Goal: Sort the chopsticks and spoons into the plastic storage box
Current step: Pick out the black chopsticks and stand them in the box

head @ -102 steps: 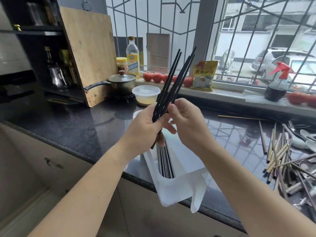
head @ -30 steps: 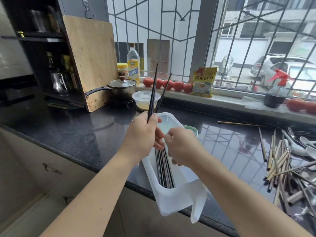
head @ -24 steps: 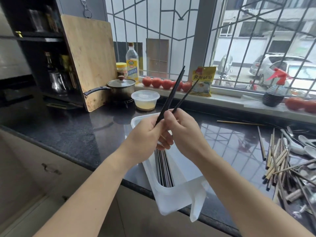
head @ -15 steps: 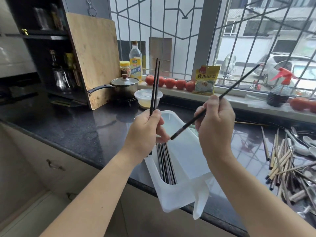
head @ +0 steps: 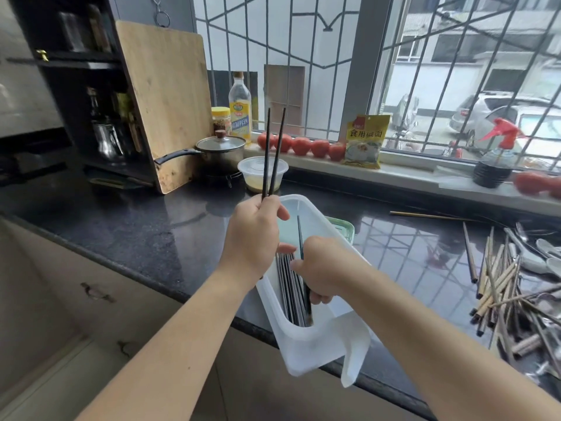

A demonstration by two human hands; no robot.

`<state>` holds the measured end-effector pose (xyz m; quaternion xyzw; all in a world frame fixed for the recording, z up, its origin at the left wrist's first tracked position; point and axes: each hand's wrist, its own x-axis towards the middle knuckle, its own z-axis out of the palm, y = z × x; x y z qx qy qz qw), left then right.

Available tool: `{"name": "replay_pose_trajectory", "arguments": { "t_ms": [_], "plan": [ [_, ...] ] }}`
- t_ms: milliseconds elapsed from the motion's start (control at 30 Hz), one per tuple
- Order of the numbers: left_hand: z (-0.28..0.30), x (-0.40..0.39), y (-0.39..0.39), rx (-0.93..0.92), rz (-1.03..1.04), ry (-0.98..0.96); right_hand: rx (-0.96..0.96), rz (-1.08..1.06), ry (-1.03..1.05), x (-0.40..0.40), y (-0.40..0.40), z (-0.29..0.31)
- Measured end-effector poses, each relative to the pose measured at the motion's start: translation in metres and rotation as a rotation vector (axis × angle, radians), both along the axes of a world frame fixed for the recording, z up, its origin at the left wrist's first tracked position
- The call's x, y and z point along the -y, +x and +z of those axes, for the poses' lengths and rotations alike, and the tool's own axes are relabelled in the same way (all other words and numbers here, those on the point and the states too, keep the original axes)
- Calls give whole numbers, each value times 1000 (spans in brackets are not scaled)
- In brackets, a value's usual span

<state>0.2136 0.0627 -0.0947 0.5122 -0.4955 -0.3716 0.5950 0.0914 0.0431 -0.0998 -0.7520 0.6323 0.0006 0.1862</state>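
Hands work over the box (head: 306,341), which sits on the dark worktop (head: 136,226) with its near end past the edge. Left hand (head: 253,238) grips two black chopsticks (head: 273,153) upright above the box. Right hand (head: 321,268) pinches one black chopstick (head: 300,235), lowered into the box beside the dark chopsticks (head: 288,287) lying along its left wall. Wooden chopsticks (head: 494,278) and spoons (head: 534,253) lie heaped at the right.

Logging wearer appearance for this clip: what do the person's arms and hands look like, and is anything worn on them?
Both forearms are bare up to the frame edge: no sleeves show. The left hand and right hand carry no gloves, and no watch, bracelet or ring is visible.
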Motion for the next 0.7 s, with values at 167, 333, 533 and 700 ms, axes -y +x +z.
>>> {"name": "replay_pose_trajectory", "arguments": {
  "t_ms": [167, 333, 533, 700],
  "plan": [
    [0, 2, 1, -17, -5, 15, 117, -48, -29, 6, -5, -8],
    [2, 2, 2, -11, -76, 35, 790, -77, -571, 1, -7, 5],
    [-2, -3, -3, 198, -261, 3, 992, -7, -500, -6, -11, 13],
    [-3, -3, 1, 81, -241, -26, 1181, -80, -631, -11, -15, 19]
  ]
}}
